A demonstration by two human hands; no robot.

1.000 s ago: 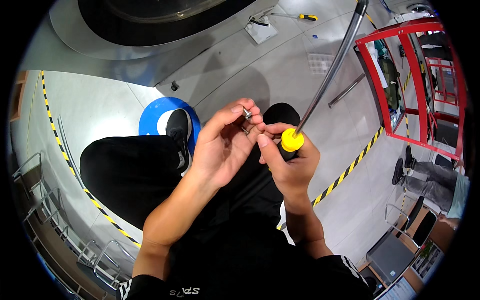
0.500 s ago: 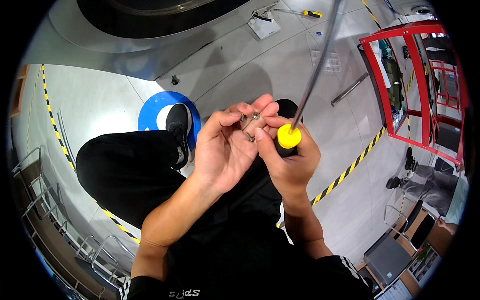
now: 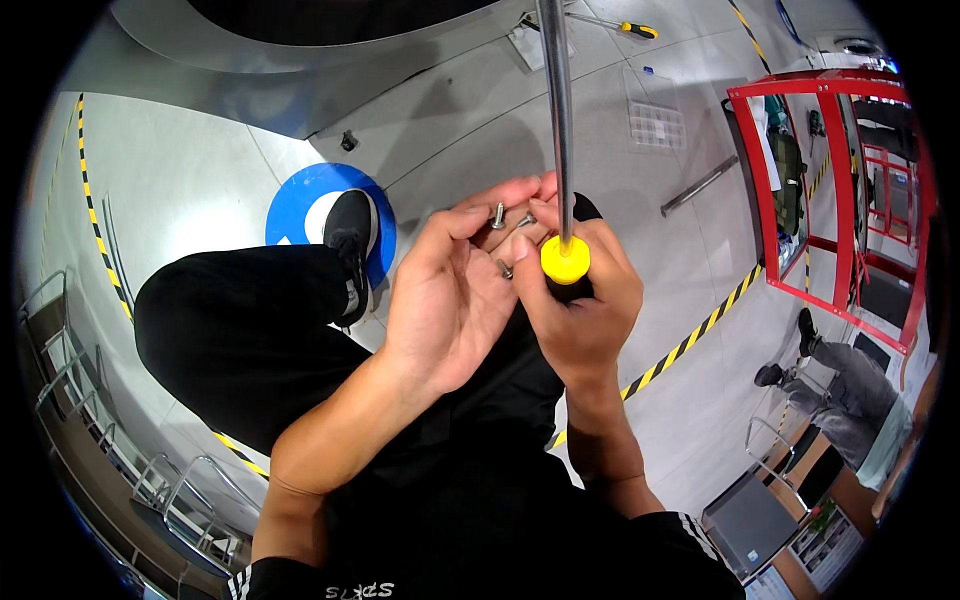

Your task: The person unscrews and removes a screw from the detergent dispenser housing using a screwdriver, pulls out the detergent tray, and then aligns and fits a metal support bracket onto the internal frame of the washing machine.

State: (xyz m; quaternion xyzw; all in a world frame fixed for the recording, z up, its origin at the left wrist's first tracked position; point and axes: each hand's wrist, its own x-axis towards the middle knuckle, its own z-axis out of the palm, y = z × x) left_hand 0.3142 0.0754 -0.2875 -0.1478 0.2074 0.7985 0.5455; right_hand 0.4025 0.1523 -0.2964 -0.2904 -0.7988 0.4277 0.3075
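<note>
Palm up and cupped, my left hand (image 3: 445,290) holds several small metal screws. One screw (image 3: 498,215) stands near the thumb and fingertips, another lies beside it toward the fingers, and a third (image 3: 505,268) rests lower on the palm by my right thumb. My right hand (image 3: 590,310) is wrapped round the black and yellow handle of a screwdriver (image 3: 567,262). Its long metal shaft points up and away, past the top edge of the picture. The right thumb and forefinger touch or nearly touch the left palm next to the screws.
A second screwdriver (image 3: 638,31) lies on the far floor near a clear compartment box (image 3: 657,128) and a metal bar (image 3: 699,187). A red metal frame (image 3: 835,150) stands at the right. A large grey curved body (image 3: 240,95) fills the far left. A person's legs (image 3: 850,390) show at the right.
The screwdriver shaft has swung left and now points nearly straight away. The screws have shifted in my left hand, one now upright by the thumb. My view has turned slightly.
</note>
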